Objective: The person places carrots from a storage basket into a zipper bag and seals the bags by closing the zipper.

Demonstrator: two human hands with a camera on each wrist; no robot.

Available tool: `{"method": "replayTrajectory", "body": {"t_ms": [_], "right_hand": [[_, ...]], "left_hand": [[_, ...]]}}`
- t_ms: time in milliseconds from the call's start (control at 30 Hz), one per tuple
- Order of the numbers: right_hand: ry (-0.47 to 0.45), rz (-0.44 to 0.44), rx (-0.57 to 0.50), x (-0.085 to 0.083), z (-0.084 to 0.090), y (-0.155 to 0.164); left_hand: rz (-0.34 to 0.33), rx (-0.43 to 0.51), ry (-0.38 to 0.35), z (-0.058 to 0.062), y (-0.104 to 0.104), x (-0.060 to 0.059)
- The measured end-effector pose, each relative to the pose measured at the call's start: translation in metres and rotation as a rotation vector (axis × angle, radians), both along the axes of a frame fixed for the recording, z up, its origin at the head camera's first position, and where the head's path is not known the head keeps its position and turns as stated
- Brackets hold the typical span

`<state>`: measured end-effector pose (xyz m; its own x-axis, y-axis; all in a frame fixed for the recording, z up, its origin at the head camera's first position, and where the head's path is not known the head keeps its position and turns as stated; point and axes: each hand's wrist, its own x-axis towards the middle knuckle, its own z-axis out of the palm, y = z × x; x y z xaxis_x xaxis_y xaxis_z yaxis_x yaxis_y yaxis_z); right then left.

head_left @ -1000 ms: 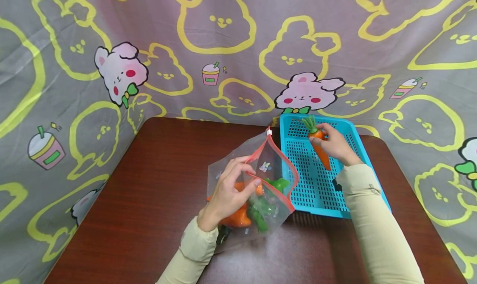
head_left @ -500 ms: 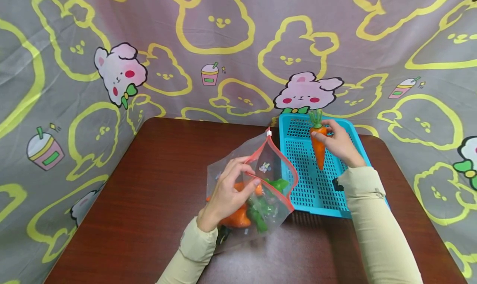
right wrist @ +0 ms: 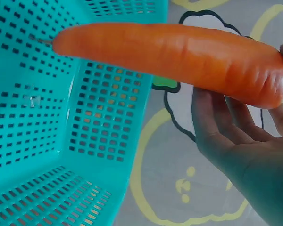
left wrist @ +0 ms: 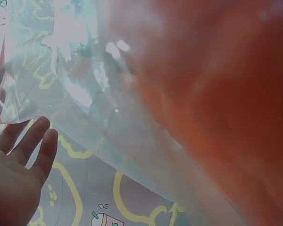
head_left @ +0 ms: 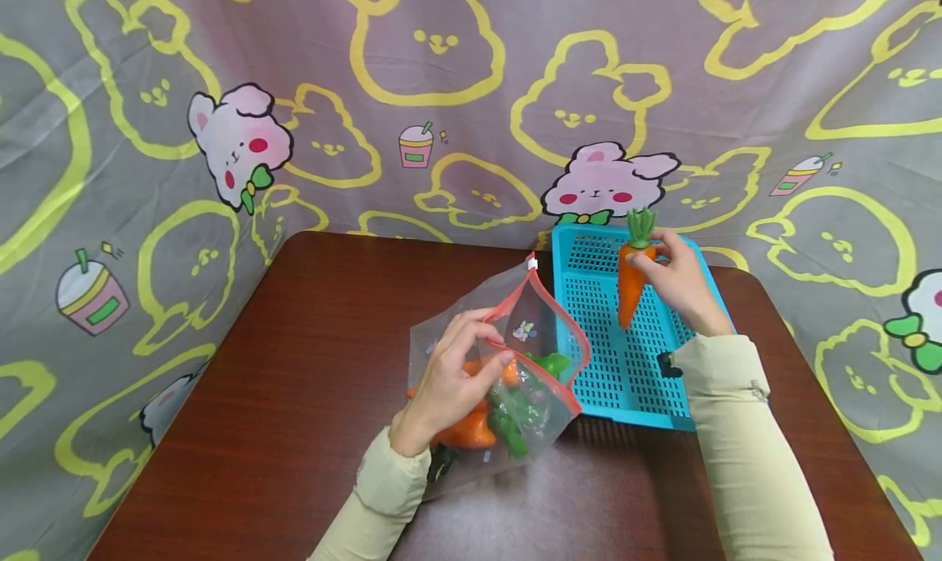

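A carrot [head_left: 634,279] with a green leafy top hangs tip-down over the blue basket [head_left: 609,420]; my right hand [head_left: 683,276] grips it near the top. In the right wrist view the carrot [right wrist: 174,56] stretches across the basket's rim, with the fingers [right wrist: 217,117] behind it. My left hand [head_left: 456,373] pinches the red-edged mouth of a clear zip bag [head_left: 456,320], which gapes toward the basket. Inside the bag lie orange pieces [head_left: 471,430] and green pieces [head_left: 509,422], seen through the plastic. In the left wrist view an orange shape fills the right side, blurred.
The bag and basket stand side by side on a dark brown table [head_left: 316,365]. A white slider [head_left: 532,263] sits at the bag's far corner. Behind the table hangs a patterned cloth [head_left: 471,70] close to the basket's back edge.
My right hand has lifted the carrot higher and slightly right, and the carrot has swung round so its tip points down to the left. My left hand and the bag have stayed put.
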<state>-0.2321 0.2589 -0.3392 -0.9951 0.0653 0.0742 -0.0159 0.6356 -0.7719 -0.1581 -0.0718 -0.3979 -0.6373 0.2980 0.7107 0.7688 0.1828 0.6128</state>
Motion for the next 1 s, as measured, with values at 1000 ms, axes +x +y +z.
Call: {"method": "replayTrajectory", "body": {"t_ms": [1000], "right_hand": [[0.316,0.028,-0.789,0.025,0.033,-0.015]], "left_hand": [[0.016,-0.02,-0.01,0.0,-0.001,0.0]]}}
